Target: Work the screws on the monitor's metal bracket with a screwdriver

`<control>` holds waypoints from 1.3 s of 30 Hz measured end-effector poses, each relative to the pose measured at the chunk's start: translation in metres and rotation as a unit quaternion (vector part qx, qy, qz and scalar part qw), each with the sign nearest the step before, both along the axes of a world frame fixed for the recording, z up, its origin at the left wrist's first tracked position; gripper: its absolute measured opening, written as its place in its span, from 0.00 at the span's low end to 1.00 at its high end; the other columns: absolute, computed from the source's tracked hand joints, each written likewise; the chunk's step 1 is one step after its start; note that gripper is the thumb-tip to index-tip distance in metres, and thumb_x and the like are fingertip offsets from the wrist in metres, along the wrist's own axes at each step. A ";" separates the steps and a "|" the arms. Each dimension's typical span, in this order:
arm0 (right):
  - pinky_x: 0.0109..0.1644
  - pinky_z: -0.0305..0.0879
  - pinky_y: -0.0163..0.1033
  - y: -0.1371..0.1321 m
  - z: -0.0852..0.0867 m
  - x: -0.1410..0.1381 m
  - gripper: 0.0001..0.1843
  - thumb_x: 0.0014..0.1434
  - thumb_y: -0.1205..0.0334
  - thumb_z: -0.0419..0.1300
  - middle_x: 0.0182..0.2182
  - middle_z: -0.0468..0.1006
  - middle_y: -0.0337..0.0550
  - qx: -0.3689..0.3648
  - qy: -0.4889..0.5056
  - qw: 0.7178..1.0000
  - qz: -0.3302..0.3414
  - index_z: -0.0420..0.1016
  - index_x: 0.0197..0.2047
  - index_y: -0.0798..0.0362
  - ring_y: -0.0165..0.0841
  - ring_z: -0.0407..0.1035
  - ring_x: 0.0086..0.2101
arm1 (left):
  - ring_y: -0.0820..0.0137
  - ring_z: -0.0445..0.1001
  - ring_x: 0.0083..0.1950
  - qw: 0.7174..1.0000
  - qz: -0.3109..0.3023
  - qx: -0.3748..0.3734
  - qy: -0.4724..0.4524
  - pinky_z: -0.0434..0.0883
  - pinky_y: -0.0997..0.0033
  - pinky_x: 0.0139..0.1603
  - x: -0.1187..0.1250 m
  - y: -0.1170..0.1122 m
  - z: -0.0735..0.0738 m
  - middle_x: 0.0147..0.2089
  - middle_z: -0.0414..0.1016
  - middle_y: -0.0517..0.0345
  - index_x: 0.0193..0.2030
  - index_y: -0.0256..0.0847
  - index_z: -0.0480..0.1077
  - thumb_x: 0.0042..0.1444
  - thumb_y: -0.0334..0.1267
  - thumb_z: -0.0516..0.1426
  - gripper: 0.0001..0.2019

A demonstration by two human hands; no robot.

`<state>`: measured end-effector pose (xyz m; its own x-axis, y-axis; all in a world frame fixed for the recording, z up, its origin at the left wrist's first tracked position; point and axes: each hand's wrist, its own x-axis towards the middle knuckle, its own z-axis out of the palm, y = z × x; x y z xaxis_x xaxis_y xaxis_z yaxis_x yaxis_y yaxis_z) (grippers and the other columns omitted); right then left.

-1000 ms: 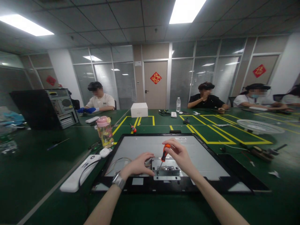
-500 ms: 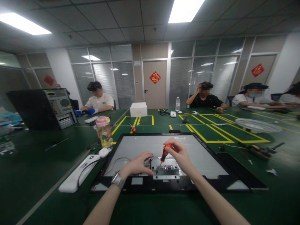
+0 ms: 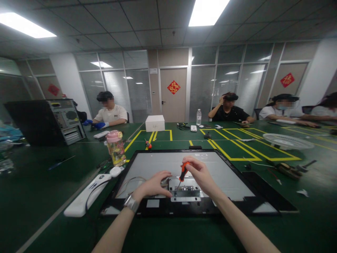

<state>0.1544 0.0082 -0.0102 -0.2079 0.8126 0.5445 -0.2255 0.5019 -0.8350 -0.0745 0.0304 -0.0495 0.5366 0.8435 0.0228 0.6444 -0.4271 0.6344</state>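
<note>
A large display panel [image 3: 152,161] with a black frame lies flat in front of me, its grey back facing up. On its near middle sits a silver metal bracket [image 3: 185,199]. My left hand [image 3: 154,185], with a watch at the wrist, steadies the bracket's left end, thumb at the front and fingers at the back. In my right hand [image 3: 198,172] is a small orange-and-black screwdriver [image 3: 183,172]. Its shaft slants down to the left part of the bracket; the tip's exact contact is hard to make out. Thin wires [image 3: 129,183] run left of the bracket.
Left of the panel are a white power strip [image 3: 88,196] and a pink-lidded bottle [image 3: 116,149]. Behind them stands a computer case [image 3: 63,123]. A dark flat panel [image 3: 271,191] lies right. Across the green table are a white box [image 3: 154,123] and several people.
The view has shifted very slightly. The right hand and screwdriver keep nearly the same place over the bracket, and the left hand stays at its left end.
</note>
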 end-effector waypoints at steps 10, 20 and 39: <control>0.45 0.69 0.43 0.001 -0.001 0.002 0.12 0.60 0.52 0.60 0.34 0.78 0.41 -0.028 0.002 0.999 0.027 0.77 0.44 0.47 0.36 0.73 0.37 | 0.55 0.55 0.68 1.000 0.004 -0.005 0.001 0.53 0.60 0.69 0.000 -0.002 0.001 0.68 0.58 0.51 0.63 0.45 0.62 0.36 0.54 0.68 0.45; 0.45 0.68 0.41 0.002 -0.001 0.003 0.08 0.57 0.52 0.63 0.35 0.76 0.40 -0.006 -0.004 1.000 0.012 0.78 0.35 0.47 0.35 0.73 0.36 | 0.55 0.55 0.69 1.000 -0.010 0.004 0.006 0.52 0.61 0.69 -0.001 -0.001 0.001 0.67 0.59 0.51 0.63 0.43 0.63 0.38 0.54 0.68 0.44; 0.42 0.70 0.40 0.002 -0.004 0.001 0.08 0.57 0.56 0.64 0.34 0.77 0.39 -0.021 0.032 0.998 0.041 0.80 0.41 0.44 0.33 0.74 0.33 | 0.55 0.55 0.69 1.000 -0.002 -0.005 -0.004 0.52 0.59 0.69 -0.001 0.000 -0.002 0.68 0.58 0.51 0.63 0.44 0.61 0.37 0.54 0.68 0.46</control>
<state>0.1554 0.0098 -0.0139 -0.2404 0.8170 0.5241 -0.3187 0.4435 -0.8377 -0.0757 0.0309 -0.0514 0.5402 0.8413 0.0181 0.6375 -0.4232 0.6438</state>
